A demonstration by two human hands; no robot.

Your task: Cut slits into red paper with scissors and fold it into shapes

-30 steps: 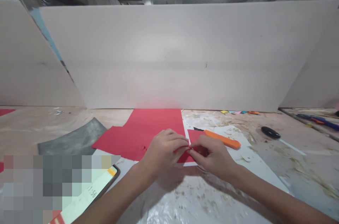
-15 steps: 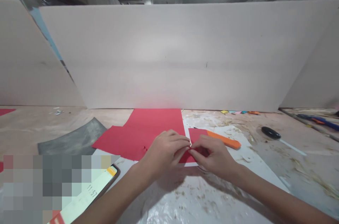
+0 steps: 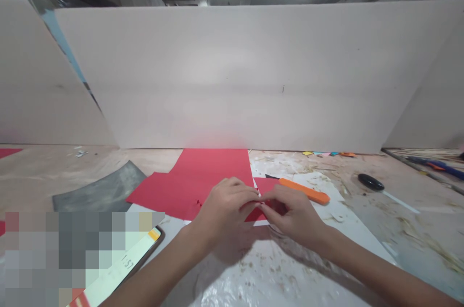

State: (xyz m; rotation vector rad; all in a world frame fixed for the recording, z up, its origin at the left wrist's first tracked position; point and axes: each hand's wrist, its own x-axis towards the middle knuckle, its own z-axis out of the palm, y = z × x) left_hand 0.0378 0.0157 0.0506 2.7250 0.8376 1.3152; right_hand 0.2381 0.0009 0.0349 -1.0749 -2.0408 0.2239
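Large red paper (image 3: 213,167) lies on the white sheet in the middle. A smaller red piece (image 3: 266,184) is under and between the fingertips of both hands. My left hand (image 3: 230,203) is closed, its thumb and fingers pinched together at the small piece's left edge. Against it, my right hand (image 3: 290,208) pinches with thumb and forefinger at the same spot. What lies between the fingertips is too small to make out. Just behind my right hand rests an orange cutter (image 3: 306,191), its dark tip pointing left.
A phone (image 3: 126,263) lies by my left forearm, with a grey sheet (image 3: 101,186) behind it. A black-handled tool (image 3: 370,182) is at the right. White panels (image 3: 232,75) stand along the back. Blue pens (image 3: 442,167) lie far right.
The small red piece has shifted slightly left and turned a little, uncovering the cutter's dark tip. Both hands stay nearly in place, still pinched together.
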